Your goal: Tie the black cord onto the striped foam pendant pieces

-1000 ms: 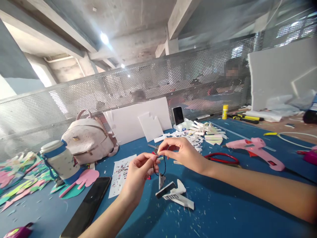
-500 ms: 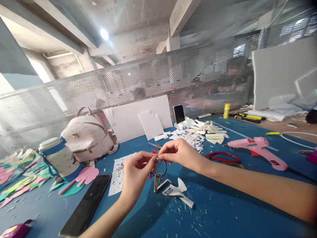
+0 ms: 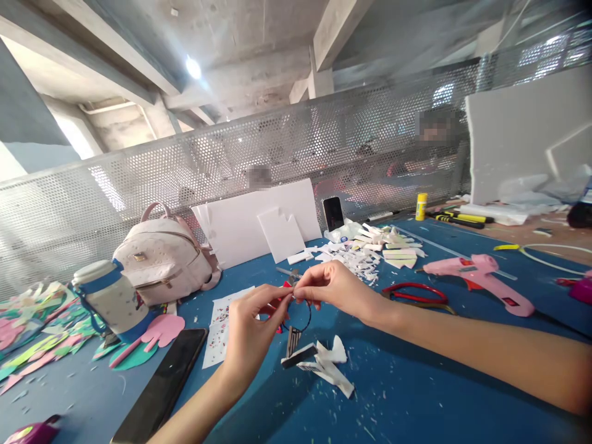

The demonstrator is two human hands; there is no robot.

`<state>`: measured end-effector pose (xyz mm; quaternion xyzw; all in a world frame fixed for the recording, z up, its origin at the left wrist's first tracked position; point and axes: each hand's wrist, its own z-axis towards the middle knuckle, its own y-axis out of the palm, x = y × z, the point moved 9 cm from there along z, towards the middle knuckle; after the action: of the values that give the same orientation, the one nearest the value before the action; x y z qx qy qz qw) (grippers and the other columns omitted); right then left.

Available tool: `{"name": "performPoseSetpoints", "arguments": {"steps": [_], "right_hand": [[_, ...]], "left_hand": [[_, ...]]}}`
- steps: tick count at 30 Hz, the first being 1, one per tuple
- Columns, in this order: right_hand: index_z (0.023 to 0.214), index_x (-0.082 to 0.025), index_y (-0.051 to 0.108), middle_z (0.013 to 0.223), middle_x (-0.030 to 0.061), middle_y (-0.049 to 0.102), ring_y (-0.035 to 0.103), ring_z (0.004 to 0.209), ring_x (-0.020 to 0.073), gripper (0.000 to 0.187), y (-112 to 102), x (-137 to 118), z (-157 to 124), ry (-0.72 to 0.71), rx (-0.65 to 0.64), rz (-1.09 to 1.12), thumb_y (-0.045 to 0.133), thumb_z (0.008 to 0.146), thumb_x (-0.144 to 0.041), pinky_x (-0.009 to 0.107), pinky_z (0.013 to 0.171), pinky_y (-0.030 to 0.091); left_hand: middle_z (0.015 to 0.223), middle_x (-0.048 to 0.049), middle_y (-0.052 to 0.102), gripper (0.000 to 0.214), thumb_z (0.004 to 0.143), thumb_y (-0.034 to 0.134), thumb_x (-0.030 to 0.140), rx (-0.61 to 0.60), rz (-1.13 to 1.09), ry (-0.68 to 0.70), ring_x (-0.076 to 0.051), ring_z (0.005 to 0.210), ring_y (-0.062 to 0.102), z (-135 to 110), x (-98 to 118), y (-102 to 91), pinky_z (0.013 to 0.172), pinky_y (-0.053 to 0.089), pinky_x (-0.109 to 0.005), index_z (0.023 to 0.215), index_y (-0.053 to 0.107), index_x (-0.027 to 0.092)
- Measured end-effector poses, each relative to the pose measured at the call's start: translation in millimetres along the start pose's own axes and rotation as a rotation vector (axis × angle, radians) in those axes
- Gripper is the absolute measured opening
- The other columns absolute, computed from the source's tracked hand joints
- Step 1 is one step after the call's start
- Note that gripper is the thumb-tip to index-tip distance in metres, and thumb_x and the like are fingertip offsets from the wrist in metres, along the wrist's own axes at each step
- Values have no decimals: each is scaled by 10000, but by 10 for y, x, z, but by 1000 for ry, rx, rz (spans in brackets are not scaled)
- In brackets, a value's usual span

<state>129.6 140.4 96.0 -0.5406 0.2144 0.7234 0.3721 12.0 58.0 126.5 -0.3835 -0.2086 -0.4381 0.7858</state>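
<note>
two hands meet over the blue table (image 3: pixel 416 394). the left hand (image 3: pixel 250 330) comes up from below and the right hand (image 3: pixel 340 290) reaches in from the right side. their fingertips touch at the top of a thin black cord (image 3: pixel 309 316). on each hand the thumb and forefinger are pressed together on the cord, and the other fingers are curled loosely. what sits right at the pinch is too small and blurred to name. the cord hangs down in a small loop between the hands, above the table, and a striped strip (image 3: pixel 292 340) dangles at its lower end. just beneath it, white foam scraps (image 3: pixel 326 364) lie on the table, one with a dark edge. a dark phone (image 3: pixel 161 388) lies flat to the left of the left forearm. farther left stand a blue and white bottle (image 3: pixel 111 302) and a pale pink backpack (image 3: pixel 161 256). red-handled scissors (image 3: pixel 416 293) lie just beyond the right wrist, with a pink glue gun (image 3: pixel 476 274) to their right. white foam boards (image 3: pixel 245 225) lean on the perforated screen behind.
</note>
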Motion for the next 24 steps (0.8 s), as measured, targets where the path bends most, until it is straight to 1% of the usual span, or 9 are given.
{"name": "performPoseSetpoints", "arguments": {"steps": [3, 8, 11, 14, 16, 18, 21, 24], "right_hand": [[762, -160, 772, 683, 31, 709, 566, 548, 96, 190, -4, 37, 5, 5, -2, 0, 826, 741, -340, 211, 509, 466], [758, -155, 773, 672, 29, 705, 566, 545, 102, 226, 0, 93, 11, 14, -10, 8, 849, 706, -361, 212, 500, 468], [752, -158, 775, 656, 24, 699, 570, 548, 103, 224, 0, 94, 11, 16, -15, -8, 848, 703, -364, 209, 503, 466], [731, -156, 770, 645, 22, 693, 572, 552, 107, 225, 6, 106, 10, 33, -21, -20, 848, 694, -364, 210, 498, 463], [718, -154, 765, 648, 24, 695, 570, 552, 106, 207, 19, 122, 9, 42, -30, -21, 840, 695, -346, 208, 490, 459], [712, -154, 763, 652, 25, 696, 571, 553, 106, 167, 38, 146, 7, 52, -42, -24, 817, 712, -312, 205, 482, 458], [705, -156, 764, 635, 24, 686, 570, 550, 105, 114, 59, 180, 2, 67, -54, -31, 781, 732, -265, 199, 475, 456], [701, -155, 761, 624, 22, 680, 569, 547, 103, 103, 70, 200, 1, 77, -62, -30, 773, 731, -254, 194, 472, 456]], "left_hand": [[774, -46, 742, 189, 890, 664, 187, -10, 89, 91, -165, 605, 635, -2, 72, -5, 583, 510, -257, 980, 815, 257], [800, -62, 754, 178, 882, 668, 173, -19, 149, 171, -186, 648, 638, -6, 93, 4, 609, 488, -266, 952, 811, 251], [829, -59, 753, 193, 897, 646, 157, -55, 188, 221, -178, 671, 645, -10, 110, 27, 631, 497, -254, 974, 793, 254], [844, -62, 739, 211, 924, 598, 145, -117, 262, 260, -170, 679, 642, -15, 124, 68, 645, 497, -248, 1009, 764, 245], [846, -70, 729, 217, 933, 568, 147, -165, 323, 273, -171, 682, 639, -18, 128, 104, 649, 494, -252, 1008, 753, 233], [828, -72, 715, 209, 931, 559, 164, -196, 358, 268, -168, 659, 626, -16, 127, 126, 641, 490, -254, 966, 755, 228], [777, -59, 683, 208, 928, 551, 192, -211, 380, 257, -156, 617, 599, -9, 130, 140, 620, 487, -242, 897, 753, 229], [761, -50, 669, 205, 918, 556, 184, -215, 363, 243, -154, 619, 594, -1, 123, 144, 614, 478, -235, 879, 751, 233]]}}
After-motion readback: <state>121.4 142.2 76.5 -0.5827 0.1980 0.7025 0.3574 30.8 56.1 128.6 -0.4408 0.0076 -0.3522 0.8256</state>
